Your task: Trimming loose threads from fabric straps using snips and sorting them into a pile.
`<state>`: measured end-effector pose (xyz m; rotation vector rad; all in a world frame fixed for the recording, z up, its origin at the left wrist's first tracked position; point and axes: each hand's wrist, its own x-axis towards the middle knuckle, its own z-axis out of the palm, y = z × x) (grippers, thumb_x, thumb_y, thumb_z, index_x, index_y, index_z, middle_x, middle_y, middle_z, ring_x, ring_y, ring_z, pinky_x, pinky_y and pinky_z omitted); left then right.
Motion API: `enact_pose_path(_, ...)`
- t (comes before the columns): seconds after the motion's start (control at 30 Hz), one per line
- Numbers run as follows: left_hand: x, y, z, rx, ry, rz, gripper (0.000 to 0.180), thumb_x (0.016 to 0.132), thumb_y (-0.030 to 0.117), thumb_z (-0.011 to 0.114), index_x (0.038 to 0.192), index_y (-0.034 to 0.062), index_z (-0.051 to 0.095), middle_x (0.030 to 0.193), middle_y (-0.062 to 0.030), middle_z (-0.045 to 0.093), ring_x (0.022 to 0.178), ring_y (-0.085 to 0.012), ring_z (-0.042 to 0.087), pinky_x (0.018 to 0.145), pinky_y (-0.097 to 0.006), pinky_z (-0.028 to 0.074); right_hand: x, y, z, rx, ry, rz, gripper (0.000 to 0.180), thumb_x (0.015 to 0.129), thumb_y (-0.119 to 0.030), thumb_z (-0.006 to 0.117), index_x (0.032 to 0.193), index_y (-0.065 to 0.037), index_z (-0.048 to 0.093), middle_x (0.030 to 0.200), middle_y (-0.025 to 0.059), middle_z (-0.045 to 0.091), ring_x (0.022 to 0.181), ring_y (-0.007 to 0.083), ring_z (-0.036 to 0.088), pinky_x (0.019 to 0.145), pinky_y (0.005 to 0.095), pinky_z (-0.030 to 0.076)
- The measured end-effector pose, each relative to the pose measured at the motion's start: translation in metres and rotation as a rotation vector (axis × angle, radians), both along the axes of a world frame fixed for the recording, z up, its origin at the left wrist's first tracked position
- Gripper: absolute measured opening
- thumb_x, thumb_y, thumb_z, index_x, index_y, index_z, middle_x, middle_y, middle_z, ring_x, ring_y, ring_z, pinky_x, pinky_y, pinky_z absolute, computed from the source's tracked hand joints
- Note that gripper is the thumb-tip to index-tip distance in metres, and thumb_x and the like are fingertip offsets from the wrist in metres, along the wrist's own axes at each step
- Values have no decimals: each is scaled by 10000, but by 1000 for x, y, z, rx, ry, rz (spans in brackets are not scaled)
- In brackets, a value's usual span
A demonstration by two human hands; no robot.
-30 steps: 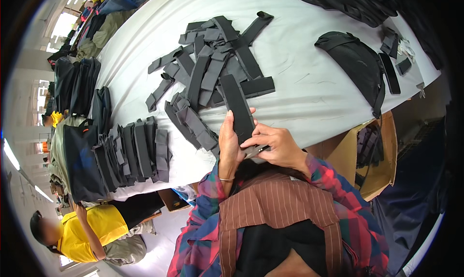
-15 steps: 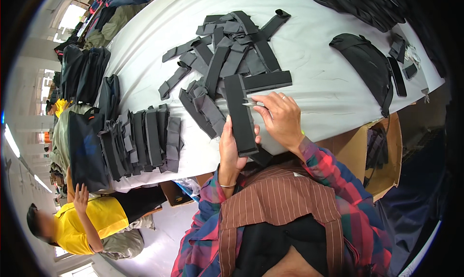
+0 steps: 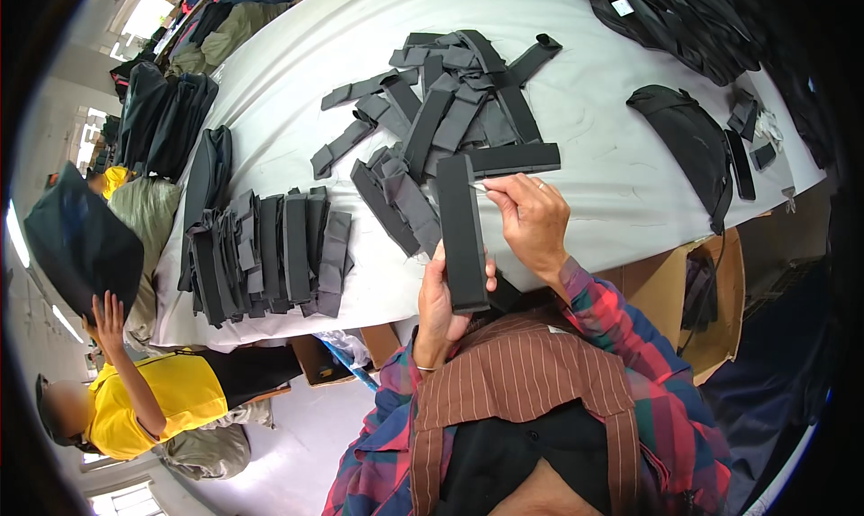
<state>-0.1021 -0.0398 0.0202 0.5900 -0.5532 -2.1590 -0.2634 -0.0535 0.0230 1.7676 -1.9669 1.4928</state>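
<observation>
The left hand (image 3: 443,300) grips the near end of a long black strap piece (image 3: 462,233), its fingers wrapped around the lower end from the left so the piece stands lengthwise, pointing away from the body over the near edge of the white surface (image 3: 594,183). The right hand (image 3: 533,219) sits just right of the strap piece's upper half, its fingers pinched narrow on something small and pale at the piece's top right corner; what it is cannot be told.

Just beyond the strap piece lies the loose heap of black straps (image 3: 450,111), its nearest pieces touching or almost touching the held one. Left of the strap piece, a tidy row of stacked straps (image 3: 270,255) runs along the surface's near edge. Right of the strap piece the surface is bare cloth as far as a black pouch (image 3: 688,147), which gives the right hand room. Below the edge on that side stands an open cardboard box (image 3: 684,291). Far left of the strap piece, a person in a yellow shirt (image 3: 153,399) raises a dark bag (image 3: 81,242).

Against half a second ago, the strap piece keeps much the same upright lie in the same grip, while the right hand's fingers have come to its top corner.
</observation>
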Motion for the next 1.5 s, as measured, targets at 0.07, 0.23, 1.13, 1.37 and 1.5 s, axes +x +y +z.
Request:
enact_pose_path(0.07, 4, 1, -5, -53, 37, -52, 391, 979, 346, 357, 1200, 32, 432, 1005, -113, 524, 834, -240, 551, 666, -332, 490, -1, -2, 1, 81, -278, -21, 84, 822, -165, 659, 891, -117, 666, 738, 19, 643, 648, 217, 601, 569, 319, 441)
enact_pose_path(0.23, 6, -4, -2, -79, -31, 42, 399, 976, 340, 363, 1209, 24, 435, 1012, -112, 543, 857, -227, 566, 677, -336, 497, -12, 8, 20, 278, -552, 168, 102, 870, -63, 603, 944, -27, 664, 787, 8, 660, 742, 54, 578, 649, 232, 456)
enact_pose_path(1.13, 10, -11, 14, -54, 21, 120, 327, 959, 249, 394, 1116, -21, 491, 955, -141, 565, 853, -239, 542, 678, -345, 453, -3, 13, 24, 236, -481, 307, 140, 785, -73, 668, 924, -57, 662, 755, 53, 628, 654, 184, 566, 622, 291, 446)
enact_pose_path(1.37, 19, -18, 4, 9, 67, 164, 314, 932, 221, 398, 1142, 5, 488, 1004, -114, 562, 879, -242, 558, 674, -349, 457, 3, 29, 24, 204, -198, 460, 190, 726, -43, 702, 914, -54, 677, 730, 58, 609, 660, 203, 552, 616, 302, 428)
enact_pose_path(1.5, 17, -18, 6, 12, 80, 146, 316, 930, 222, 402, 1142, 4, 486, 1006, -116, 565, 893, -239, 563, 668, -349, 458, 6, 25, 22, 141, -153, 423, 173, 718, -62, 713, 887, -67, 675, 729, 48, 615, 648, 212, 551, 614, 312, 417)
